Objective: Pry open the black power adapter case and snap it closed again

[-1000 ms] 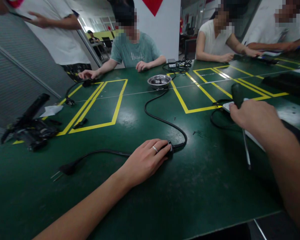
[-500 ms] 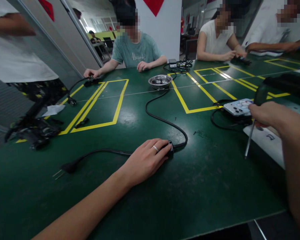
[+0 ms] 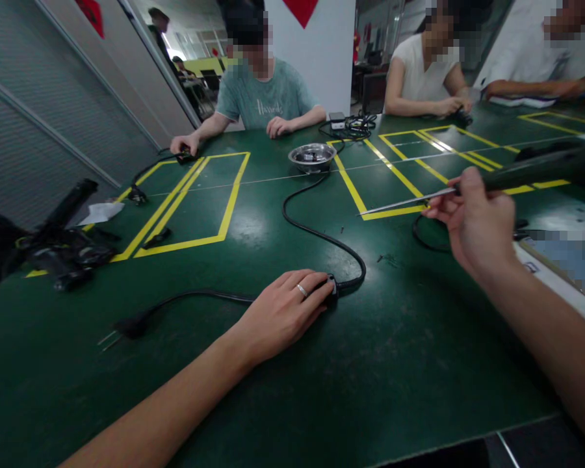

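My left hand, a ring on one finger, is closed over a small black box on a power cord, pressing it on the green table; the hand hides most of the box. The cord leaves the box and winds back toward a metal bowl. On the other side it ends in a two-pin plug lying at left. My right hand grips a screwdriver raised above the table, its long metal shaft pointing left. Several tiny dark screws lie between my hands.
Dark tangled equipment and a white paper sit at left. A pale flat object, partly blurred out, lies beneath my right forearm. Yellow tape marks the table. Across it, co-workers handle black parts; a cable coil lies there.
My right hand has swung left, and the screwdriver has turned from pointing down to pointing left. My left hand stays on the box. The person standing at left has left view.
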The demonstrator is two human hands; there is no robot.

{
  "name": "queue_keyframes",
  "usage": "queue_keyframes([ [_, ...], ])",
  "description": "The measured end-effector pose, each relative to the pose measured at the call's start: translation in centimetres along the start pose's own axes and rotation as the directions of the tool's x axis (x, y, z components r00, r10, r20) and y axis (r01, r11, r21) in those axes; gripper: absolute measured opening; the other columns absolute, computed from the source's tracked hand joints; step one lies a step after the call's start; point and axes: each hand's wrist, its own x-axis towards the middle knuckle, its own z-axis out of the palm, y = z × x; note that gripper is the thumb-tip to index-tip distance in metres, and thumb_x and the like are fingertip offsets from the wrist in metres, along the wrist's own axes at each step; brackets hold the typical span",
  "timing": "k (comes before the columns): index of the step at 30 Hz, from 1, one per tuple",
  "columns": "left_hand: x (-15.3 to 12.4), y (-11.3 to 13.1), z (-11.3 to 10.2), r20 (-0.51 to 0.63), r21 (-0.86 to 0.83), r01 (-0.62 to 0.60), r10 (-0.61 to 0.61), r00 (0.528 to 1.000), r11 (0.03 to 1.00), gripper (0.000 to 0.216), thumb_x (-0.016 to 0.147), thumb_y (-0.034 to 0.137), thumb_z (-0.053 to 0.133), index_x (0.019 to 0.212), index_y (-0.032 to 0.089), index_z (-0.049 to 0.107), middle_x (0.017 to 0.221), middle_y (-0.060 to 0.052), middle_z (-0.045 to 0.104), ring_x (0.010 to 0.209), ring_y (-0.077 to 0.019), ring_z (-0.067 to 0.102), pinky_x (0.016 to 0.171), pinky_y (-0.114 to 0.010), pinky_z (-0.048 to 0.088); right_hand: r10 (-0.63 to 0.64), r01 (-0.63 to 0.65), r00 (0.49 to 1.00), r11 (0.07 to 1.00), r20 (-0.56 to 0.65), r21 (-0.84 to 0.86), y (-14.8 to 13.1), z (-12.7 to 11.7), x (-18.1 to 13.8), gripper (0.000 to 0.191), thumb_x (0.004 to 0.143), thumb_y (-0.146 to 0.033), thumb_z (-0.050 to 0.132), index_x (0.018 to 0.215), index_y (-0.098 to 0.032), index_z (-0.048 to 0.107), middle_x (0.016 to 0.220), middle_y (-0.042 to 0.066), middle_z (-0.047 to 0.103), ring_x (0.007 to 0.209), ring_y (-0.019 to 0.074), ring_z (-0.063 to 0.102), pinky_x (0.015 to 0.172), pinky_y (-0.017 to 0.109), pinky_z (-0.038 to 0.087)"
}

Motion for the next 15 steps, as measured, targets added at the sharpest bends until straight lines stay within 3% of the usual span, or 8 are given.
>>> queue_keyframes([
  [6,-0.2,0.0,-0.1,-0.027,0.005,-0.018,0.018,0.999,1.000,0.035,0.095,0.021,0.048,0.129,0.013,0.051,0.129,-0.012,0.055,0.117,-0.0249,0.053,0.099,-0.042,0.049,-0.068,0.075,0.996,0.989,0.058,-0.126,4.3,1.3,-1.6,0.028,0.083,-0.046,0.062,0.087,-0.019,0.066,0.066,0.001,0.067,0.057,0.0142,0.065,0.058,0.029,0.056],
  [11,-0.2,0.0,-0.2,-0.030,0.008,-0.039,0.040,0.999,0.999,0.034,0.096,0.020,0.048,0.128,0.013,0.052,0.127,-0.012,0.056,0.115,-0.0240,0.054,0.098,-0.042,0.049,-0.062,0.072,0.992,0.994,0.112,-0.088,4.6,1.9,-2.3,0.025,0.083,-0.042,0.064,0.087,-0.017,0.066,0.067,0.002,0.068,0.058,0.0143,0.067,0.058,0.027,0.057],
  [15,-0.2,0.0,-0.1,-0.037,0.009,-0.047,0.047,0.998,0.999,0.033,0.096,0.020,0.047,0.127,0.013,0.052,0.127,-0.012,0.057,0.115,-0.0240,0.054,0.098,-0.042,0.049,0.006,-0.006,0.999,1.000,0.047,-0.005,4.3,1.9,-2.2,0.027,0.083,-0.043,0.063,0.081,-0.015,0.065,0.060,0.002,0.067,0.051,0.0136,0.064,0.051,0.025,0.054],
])
